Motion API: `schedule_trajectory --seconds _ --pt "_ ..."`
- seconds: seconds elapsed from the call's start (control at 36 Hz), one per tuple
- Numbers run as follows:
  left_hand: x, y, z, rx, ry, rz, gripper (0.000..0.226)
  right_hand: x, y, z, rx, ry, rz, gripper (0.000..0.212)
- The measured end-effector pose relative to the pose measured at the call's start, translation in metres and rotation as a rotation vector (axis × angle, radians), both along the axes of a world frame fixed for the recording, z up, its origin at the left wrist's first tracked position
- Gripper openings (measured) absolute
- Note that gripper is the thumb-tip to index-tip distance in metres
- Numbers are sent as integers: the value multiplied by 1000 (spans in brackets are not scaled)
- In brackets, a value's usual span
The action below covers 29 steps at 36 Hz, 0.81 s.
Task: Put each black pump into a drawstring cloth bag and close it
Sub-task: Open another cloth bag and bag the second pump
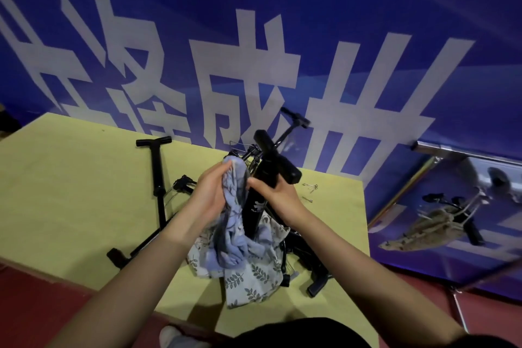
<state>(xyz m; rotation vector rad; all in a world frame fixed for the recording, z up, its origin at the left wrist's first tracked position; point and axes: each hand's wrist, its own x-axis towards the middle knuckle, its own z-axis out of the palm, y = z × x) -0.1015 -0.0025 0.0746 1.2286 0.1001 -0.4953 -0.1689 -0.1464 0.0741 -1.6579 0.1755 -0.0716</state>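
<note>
Yellow table [70,192] bears pumps [158,178], leaf-print bags [254,277].

The lower end of the upright black pump [258,206] is hidden inside the blue floral drawstring bag [234,237]. The right hand [278,195] covers part of the barrel below the handle. The logo on the barrel is too small to read. A second pump [293,119] behind is motion-blurred. The leaf-print bags [254,282] conceal further pumps beneath.
</note>
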Motion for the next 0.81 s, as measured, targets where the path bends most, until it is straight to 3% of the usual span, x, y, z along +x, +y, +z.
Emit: schedule_trajectory --seconds 0.14,0.25,0.39,0.47,0.5,0.58,0.72,0.81 --pt "2 0 17 -57 -50 -31 38 0 1 14 -29 -80 60 34" --pt "7 4 14 -20 -131 -15 33 7 -2 21 40 -67 74 6" --pt "6 3 12 87 -225 -9 23 4 2 23 -7 -83 141 14" --pt "5 6 5 94 -152 -61 60 4 7 17 -1 -90 182 17" --pt "2 7 5 78 -123 -72 62 4 7 15 1 -90 182 19" --pt "-5 8 9 16 -101 -45 35 5 4 7 -7 -87 165 23" --pt "-11 14 13 -23 -83 -3 56 6 3 5 -67 -60 223 16" --pt "-12 14 16 7 -79 18 53 10 5 3 -141 -82 255 20"
